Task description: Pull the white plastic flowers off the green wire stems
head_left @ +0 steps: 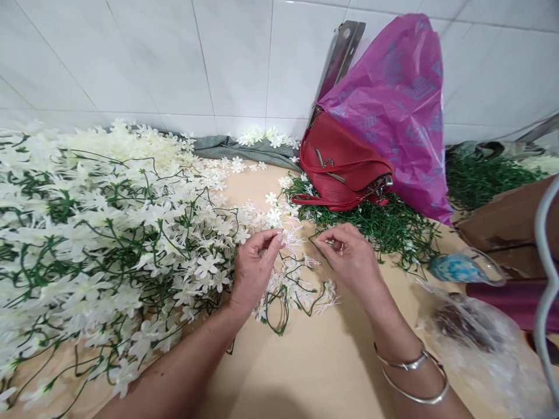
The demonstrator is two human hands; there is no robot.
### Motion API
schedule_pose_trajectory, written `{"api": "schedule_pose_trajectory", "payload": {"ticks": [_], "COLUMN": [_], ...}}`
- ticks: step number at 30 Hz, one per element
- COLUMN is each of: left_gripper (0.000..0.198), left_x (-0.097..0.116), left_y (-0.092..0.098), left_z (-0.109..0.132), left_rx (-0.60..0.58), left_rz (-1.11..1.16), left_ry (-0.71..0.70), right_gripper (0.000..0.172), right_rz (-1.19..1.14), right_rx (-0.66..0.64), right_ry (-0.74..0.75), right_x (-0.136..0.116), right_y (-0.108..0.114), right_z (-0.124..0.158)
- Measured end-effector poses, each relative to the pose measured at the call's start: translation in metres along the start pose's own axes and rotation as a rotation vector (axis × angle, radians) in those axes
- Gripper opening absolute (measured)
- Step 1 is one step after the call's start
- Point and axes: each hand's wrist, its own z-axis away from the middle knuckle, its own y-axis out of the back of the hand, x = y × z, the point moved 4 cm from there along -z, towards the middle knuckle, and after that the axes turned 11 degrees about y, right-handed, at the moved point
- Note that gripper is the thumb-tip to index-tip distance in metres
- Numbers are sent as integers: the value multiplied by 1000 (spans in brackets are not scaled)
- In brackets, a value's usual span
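Note:
My left hand (253,265) pinches a small white artificial flower (286,237) between thumb and fingers, above a beige table (314,361). My right hand (349,256), with two silver bangles on its wrist, is closed in a pinch on a thin green stem (325,256). Between and below the hands lies a short sprig of green wire stems with white flowers (297,291). A big heap of finished white flower garlands (100,227) fills the table to the left of my left hand.
A red handbag (340,166) and a magenta plastic bag (397,105) lean on the tiled wall behind a pile of bare green stems (388,224). Clear plastic bags (476,337), a cardboard box (510,221) and a grey metal tube (544,279) sit at right.

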Motion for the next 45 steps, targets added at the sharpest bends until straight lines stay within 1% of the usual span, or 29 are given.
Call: {"api": "schedule_pose_trajectory", "payload": {"ticks": [2, 6, 7, 9, 11, 14, 16, 19, 23, 27, 31, 34, 36, 39, 42, 45], "left_gripper": [17, 17, 19, 21, 22, 21, 20, 19, 17, 19, 20, 20, 20, 19, 18, 18], "left_x": [2, 7, 8, 8, 7, 6, 5, 5, 6, 5, 4, 3, 3, 3, 5, 8], "left_y": [0, -2, -2, -2, -2, -1, -1, -2, -2, -2, -3, -4, -6, -5, -5, -5], "left_z": [0, 2, 2, 3, 4, 3, 3, 3, 3, 3, 3, 4, 5, 6, 6, 7], "left_rx": [6, 2, -5, -19, -23, -15, -13, -14, -8, -24, -49, -106, -140, -142, -132, -152], "left_rz": [11, 8, 0, -22, -39, -45, -43, -47, -63, -71, -77, -56, -36, -31, -52, -64], "left_ry": [2, -2, 0, 4, 10, 17, 20, 22, 14, -6, -34, -49, -55, -70, -100, -127], "right_gripper": [10, 20, 22, 24, 18, 9, 8, 8, 9, 10, 15, 19, 20, 19, 19, 20], "right_rz": [-182, -623, -696, -772, -741, -548, -490, -534, -409, -405, -290, -173, -129, -128, -199, -258], "right_rx": [99, 161, 174, 201, 217, 250, 275, 290, 343, 322, 317, 306, 292, 275, 267, 273], "right_ry": [-64, -191, -208, -221, -204, -154, -137, -122, -48, 13, 140, 244, 282, 249, 144, 69], "right_x": [-3, -14, -18, -23, -26, -26, -25, -25, -30, -38, -47, -52, -53, -53, -51, -49], "right_y": [1, -13, -17, -24, -27, -23, -20, -17, -12, -16, -23, -26, -28, -29, -30, -31], "right_z": [-1, 1, 2, 4, 5, 7, 7, 7, 7, 9, 12, 13, 13, 14, 14, 14]}}
